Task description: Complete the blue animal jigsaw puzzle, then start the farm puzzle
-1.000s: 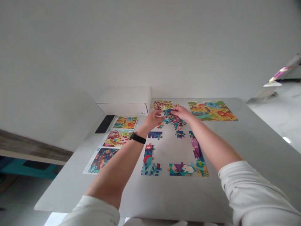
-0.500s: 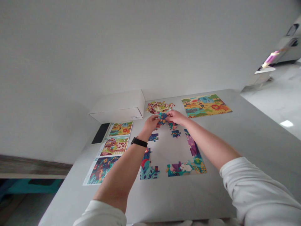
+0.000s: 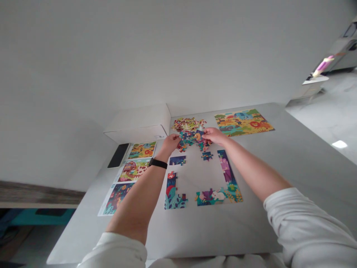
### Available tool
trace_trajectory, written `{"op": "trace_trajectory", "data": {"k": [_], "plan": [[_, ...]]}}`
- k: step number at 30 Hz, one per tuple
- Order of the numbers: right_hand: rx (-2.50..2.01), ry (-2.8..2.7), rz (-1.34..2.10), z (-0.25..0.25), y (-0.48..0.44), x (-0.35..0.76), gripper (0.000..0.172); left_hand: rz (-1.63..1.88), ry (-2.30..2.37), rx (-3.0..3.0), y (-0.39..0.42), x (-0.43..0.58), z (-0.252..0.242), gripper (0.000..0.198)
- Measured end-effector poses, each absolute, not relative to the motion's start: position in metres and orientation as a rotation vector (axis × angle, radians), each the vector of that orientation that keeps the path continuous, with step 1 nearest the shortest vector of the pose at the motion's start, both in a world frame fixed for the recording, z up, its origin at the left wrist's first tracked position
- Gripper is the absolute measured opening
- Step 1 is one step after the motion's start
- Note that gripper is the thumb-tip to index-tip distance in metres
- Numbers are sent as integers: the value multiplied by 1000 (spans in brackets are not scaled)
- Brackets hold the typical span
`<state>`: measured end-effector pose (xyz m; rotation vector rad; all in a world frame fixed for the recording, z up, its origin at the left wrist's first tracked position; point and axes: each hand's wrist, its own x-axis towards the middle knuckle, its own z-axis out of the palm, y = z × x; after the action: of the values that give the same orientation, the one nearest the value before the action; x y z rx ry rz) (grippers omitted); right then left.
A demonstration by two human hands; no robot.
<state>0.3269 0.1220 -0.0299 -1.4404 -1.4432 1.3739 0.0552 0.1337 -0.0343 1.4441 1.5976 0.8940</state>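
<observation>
Leaning over the grey table (image 3: 212,230), the person reaches both bare forearms forward, pale sleeves (image 3: 304,219) pushed up toward the elbows. Nearest me on the tabletop lie two corners of a puzzle border. The right corner (image 3: 219,195) shows a white rabbit and runs up the side in purple; the left corner (image 3: 170,195) has blue leaves and a red patch. A gap parts them along the near edge. Off to the left lies a sheet (image 3: 129,175) with three printed pictures, partly covered by the left forearm, which wears a black watch (image 3: 158,163).

A bit farther in, a dark blue strip (image 3: 177,160) sits above the left corner, and a loose piece (image 3: 206,156) lies apart from it, toward the right. A dark phone (image 3: 118,155) rests beside the sheet.

Beyond these the hands face each other over a mixed heap (image 3: 192,140) of puzzle pieces. The right hand (image 3: 214,134) pinches a blue piece (image 3: 199,135) between thumb and fingers. The left hand (image 3: 171,143) has its fingertips at the heap's left side; from here I can't tell whether they grip anything.

Farther back are a red and yellow pile (image 3: 186,123), a white box (image 3: 136,134), an assembled animal puzzle (image 3: 244,122) and the plain wall (image 3: 178,56).
</observation>
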Motion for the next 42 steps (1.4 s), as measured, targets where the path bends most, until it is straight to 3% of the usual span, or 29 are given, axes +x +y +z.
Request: {"op": "trace_trajectory", "data": {"k": [9, 17, 24, 32, 36, 42], "plan": [[-1457, -1368, 1379, -28, 121, 329, 15, 612, 1753, 1928, 140, 42, -25, 17], [-1500, -1351, 1335, -30, 119, 330, 5, 522, 1775, 1970, 142, 25, -26, 25], [-1488, -1357, 1318, -24, 114, 325, 9, 482, 1784, 1958, 140, 10, -17, 22], [-1357, -1270, 1364, -10, 82, 309, 5, 811, 1581, 2019, 84, 41, 2, 18], [-1300, -1245, 1421, -4, 53, 298, 16, 938, 1261, 1770, 50, 59, 7, 27], [-1248, -1397, 1447, 8, 0, 284, 23, 1083, 1142, 1496, 13, 55, 9, 35]]}}
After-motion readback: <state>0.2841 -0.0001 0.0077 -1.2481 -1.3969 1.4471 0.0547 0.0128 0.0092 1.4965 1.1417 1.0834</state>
